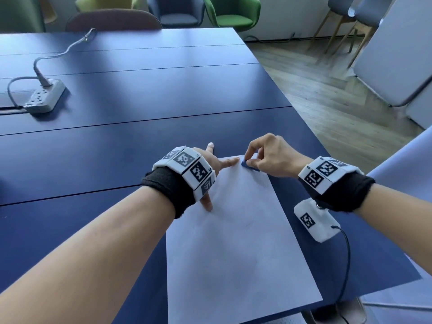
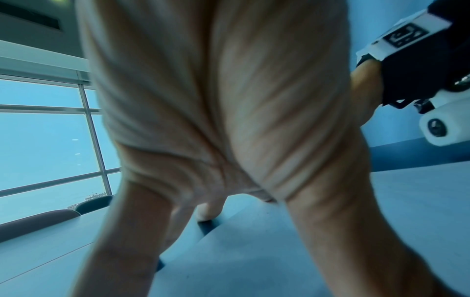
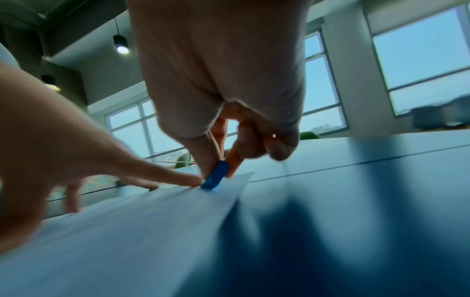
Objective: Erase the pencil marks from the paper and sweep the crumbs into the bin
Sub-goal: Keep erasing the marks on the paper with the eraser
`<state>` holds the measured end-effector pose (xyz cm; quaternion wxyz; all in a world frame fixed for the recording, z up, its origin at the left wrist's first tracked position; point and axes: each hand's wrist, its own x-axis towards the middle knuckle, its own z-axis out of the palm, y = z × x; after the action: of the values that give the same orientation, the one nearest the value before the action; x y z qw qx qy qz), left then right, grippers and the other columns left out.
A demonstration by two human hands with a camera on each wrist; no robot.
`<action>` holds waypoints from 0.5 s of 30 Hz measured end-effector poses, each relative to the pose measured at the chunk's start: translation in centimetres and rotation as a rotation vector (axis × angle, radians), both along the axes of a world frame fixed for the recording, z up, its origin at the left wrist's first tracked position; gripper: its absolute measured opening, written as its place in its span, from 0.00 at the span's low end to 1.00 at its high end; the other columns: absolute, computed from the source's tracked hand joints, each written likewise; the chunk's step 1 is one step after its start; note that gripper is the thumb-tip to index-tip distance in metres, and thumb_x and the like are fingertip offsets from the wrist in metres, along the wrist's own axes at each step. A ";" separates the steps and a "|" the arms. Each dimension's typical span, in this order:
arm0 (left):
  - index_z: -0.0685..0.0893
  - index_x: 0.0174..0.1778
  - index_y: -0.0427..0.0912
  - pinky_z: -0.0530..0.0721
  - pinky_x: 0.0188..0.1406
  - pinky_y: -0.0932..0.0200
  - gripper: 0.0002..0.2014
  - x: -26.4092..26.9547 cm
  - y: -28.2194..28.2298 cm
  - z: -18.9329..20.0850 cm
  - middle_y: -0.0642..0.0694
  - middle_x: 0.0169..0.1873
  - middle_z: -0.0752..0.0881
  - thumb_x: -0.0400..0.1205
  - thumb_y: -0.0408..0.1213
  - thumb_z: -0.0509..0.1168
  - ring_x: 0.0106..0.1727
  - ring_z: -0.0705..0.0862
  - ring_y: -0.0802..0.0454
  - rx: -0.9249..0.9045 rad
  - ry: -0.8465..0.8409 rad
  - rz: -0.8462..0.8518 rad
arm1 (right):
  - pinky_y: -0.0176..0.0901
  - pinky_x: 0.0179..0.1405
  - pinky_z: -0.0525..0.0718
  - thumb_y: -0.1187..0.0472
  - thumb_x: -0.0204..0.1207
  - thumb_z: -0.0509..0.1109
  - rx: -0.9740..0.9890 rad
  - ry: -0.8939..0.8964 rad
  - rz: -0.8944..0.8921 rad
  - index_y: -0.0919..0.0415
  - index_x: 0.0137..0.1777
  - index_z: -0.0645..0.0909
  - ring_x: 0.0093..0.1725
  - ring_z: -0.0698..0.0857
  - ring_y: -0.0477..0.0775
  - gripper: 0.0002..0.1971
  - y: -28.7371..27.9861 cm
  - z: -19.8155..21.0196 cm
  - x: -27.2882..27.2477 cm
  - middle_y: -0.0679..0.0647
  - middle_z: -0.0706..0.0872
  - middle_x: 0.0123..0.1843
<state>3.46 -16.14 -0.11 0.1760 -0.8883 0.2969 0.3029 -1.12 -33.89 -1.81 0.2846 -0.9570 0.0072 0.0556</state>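
A white sheet of paper lies on the dark blue table, near its right edge. My right hand pinches a small blue eraser between thumb and fingers, its lower end on the paper's far right corner. My left hand lies spread with straight fingers on the paper's far left part, the index tip right beside the eraser and the thumb on the left edge. Faint pencil marks barely show mid-sheet. No bin or crumbs in view.
A white power strip with a grey cable lies at the table's far left. Chairs stand beyond the far edge. The table's right edge drops to wooden floor. A cable hangs from my right wrist unit.
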 end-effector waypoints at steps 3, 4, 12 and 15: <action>0.25 0.70 0.81 0.79 0.48 0.50 0.70 -0.1 0.0 0.1 0.40 0.82 0.28 0.57 0.61 0.83 0.70 0.80 0.39 -0.003 -0.002 0.001 | 0.33 0.36 0.76 0.60 0.73 0.74 -0.016 0.048 0.070 0.52 0.41 0.88 0.35 0.83 0.43 0.02 0.7 0.1 -0.5 0.46 0.84 0.32; 0.26 0.71 0.80 0.79 0.49 0.50 0.70 -0.1 -0.1 0.1 0.40 0.83 0.29 0.57 0.61 0.83 0.70 0.80 0.39 -0.003 -0.007 -0.003 | 0.34 0.37 0.76 0.60 0.73 0.74 -0.023 0.035 0.046 0.52 0.42 0.89 0.36 0.82 0.42 0.02 0.4 0.2 -0.2 0.45 0.83 0.32; 0.28 0.75 0.78 0.76 0.46 0.53 0.70 -0.1 0.1 -0.1 0.41 0.83 0.29 0.58 0.62 0.83 0.71 0.79 0.40 -0.005 -0.020 -0.008 | 0.32 0.36 0.76 0.59 0.73 0.74 -0.029 0.038 0.067 0.51 0.41 0.88 0.34 0.83 0.42 0.02 0.5 0.1 -1.0 0.46 0.85 0.32; 0.29 0.76 0.77 0.80 0.52 0.50 0.70 -0.2 0.0 0.0 0.41 0.83 0.29 0.58 0.62 0.83 0.71 0.79 0.39 0.002 -0.031 -0.016 | 0.33 0.38 0.75 0.58 0.72 0.75 -0.022 -0.022 -0.025 0.56 0.42 0.89 0.34 0.82 0.42 0.03 -0.2 0.2 -0.6 0.45 0.83 0.31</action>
<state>3.29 -16.15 -0.16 0.1838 -0.8903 0.3010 0.2879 -1.72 -34.07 -1.64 0.2748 -0.9605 0.0167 0.0412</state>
